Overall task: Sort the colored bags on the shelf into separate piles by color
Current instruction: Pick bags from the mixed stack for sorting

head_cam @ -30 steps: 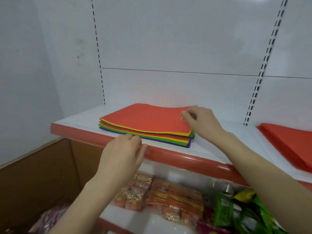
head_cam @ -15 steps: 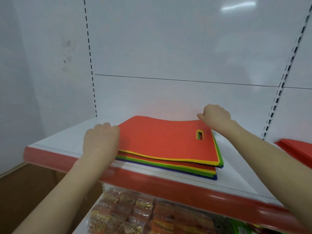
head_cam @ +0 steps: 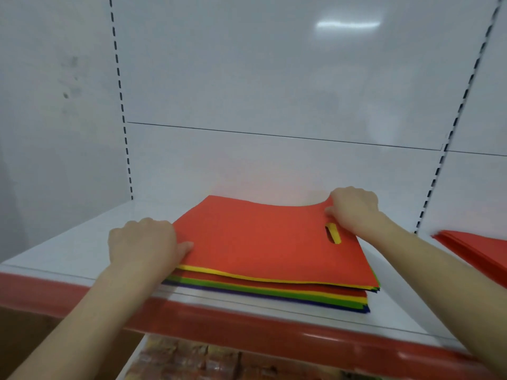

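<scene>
A stack of flat colored bags (head_cam: 274,292) lies on the white shelf (head_cam: 68,250): yellow, red, green and blue edges show under a red top bag (head_cam: 255,242) with a cut-out handle slot. My left hand (head_cam: 142,245) pinches the red top bag at its left edge, thumb on top. My right hand (head_cam: 354,209) pinches the same bag at its far right corner, beside the slot, and that corner is lifted slightly. A separate pile of red bags (head_cam: 477,248) lies at the right edge of the shelf.
The shelf has a red front lip (head_cam: 247,322) and a white back panel (head_cam: 274,78) with slotted uprights. Packaged snacks (head_cam: 186,360) fill the lower shelf beneath. Bare white shelf surface lies left of the stack and between the two piles.
The view has come closer and higher over the shelf. My left hand rose from the shelf lip to the stack's left edge. My right hand shifted to the top red bag's far corner and lifted it.
</scene>
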A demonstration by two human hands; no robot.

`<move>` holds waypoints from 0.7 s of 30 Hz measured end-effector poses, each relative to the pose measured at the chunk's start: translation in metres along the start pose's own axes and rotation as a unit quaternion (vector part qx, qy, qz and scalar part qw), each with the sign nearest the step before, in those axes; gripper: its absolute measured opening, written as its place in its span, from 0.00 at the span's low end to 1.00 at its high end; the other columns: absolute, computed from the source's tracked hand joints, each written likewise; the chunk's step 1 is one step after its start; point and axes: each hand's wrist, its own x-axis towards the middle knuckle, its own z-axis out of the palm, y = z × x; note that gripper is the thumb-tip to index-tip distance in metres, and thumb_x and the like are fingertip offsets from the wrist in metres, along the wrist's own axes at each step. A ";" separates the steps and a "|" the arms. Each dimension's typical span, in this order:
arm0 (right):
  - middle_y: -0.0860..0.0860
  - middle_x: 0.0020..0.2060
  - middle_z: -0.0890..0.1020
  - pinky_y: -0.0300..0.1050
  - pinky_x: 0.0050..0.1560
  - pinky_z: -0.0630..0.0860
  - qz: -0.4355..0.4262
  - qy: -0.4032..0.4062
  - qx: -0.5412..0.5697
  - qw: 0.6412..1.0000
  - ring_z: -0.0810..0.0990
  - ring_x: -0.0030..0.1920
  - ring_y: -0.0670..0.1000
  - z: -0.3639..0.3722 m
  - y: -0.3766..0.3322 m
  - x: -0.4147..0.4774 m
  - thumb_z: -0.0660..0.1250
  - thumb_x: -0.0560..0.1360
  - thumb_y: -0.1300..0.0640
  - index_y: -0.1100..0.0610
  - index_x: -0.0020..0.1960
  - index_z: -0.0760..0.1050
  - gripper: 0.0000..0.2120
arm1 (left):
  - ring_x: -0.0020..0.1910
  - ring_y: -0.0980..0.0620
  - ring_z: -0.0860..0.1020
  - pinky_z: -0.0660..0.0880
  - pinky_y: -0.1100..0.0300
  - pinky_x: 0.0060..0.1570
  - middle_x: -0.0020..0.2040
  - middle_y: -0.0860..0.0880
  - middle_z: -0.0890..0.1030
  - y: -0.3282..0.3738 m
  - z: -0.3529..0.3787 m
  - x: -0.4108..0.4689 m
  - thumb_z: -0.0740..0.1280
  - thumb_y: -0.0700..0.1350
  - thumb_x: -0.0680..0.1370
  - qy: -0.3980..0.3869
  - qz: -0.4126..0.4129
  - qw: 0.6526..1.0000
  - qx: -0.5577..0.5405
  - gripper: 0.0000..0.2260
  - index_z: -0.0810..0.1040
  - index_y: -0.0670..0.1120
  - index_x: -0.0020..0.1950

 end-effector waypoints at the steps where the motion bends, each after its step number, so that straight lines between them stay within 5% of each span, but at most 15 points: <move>1: 0.56 0.53 0.79 0.43 0.43 0.65 -0.003 0.018 0.001 1.000 0.78 0.54 0.58 -0.003 -0.002 -0.002 0.59 0.79 0.53 0.59 0.55 0.75 0.11 | 0.54 0.48 0.76 0.67 0.60 0.44 0.53 0.50 0.77 -0.003 0.001 0.000 0.54 0.65 0.76 0.000 0.004 1.000 -0.010 0.23 0.75 0.48 0.53; 5: 0.59 0.51 0.79 0.46 0.43 0.66 0.010 0.097 0.082 0.992 0.77 0.53 0.61 -0.018 -0.010 -0.005 0.57 0.80 0.52 0.60 0.54 0.73 0.13 | 0.54 0.48 0.76 0.68 0.60 0.44 0.53 0.49 0.77 -0.011 0.002 -0.002 0.55 0.65 0.76 0.027 0.012 0.998 -0.053 0.23 0.75 0.47 0.53; 10: 0.58 0.53 0.78 0.48 0.46 0.68 0.074 0.101 0.282 0.951 0.75 0.55 0.60 -0.035 -0.010 -0.012 0.60 0.79 0.52 0.62 0.54 0.76 0.14 | 0.52 0.45 0.76 0.67 0.58 0.41 0.50 0.47 0.77 -0.029 0.009 -0.009 0.58 0.55 0.79 0.112 0.033 0.987 -0.114 0.14 0.73 0.45 0.51; 16: 0.57 0.51 0.79 0.47 0.47 0.67 0.143 0.179 0.370 0.900 0.74 0.55 0.58 -0.054 0.009 -0.043 0.59 0.79 0.50 0.61 0.55 0.75 0.15 | 0.37 0.42 0.75 0.70 0.54 0.35 0.36 0.47 0.77 -0.037 0.009 -0.020 0.56 0.48 0.80 0.202 0.051 0.932 -0.297 0.10 0.72 0.43 0.45; 21: 0.57 0.48 0.79 0.49 0.50 0.69 0.206 0.226 0.376 0.875 0.75 0.53 0.59 -0.056 0.051 -0.085 0.59 0.79 0.50 0.61 0.54 0.74 0.15 | 0.29 0.45 0.69 0.65 0.56 0.31 0.29 0.50 0.70 -0.016 -0.004 -0.037 0.57 0.48 0.80 0.204 0.074 0.887 -0.407 0.08 0.68 0.45 0.45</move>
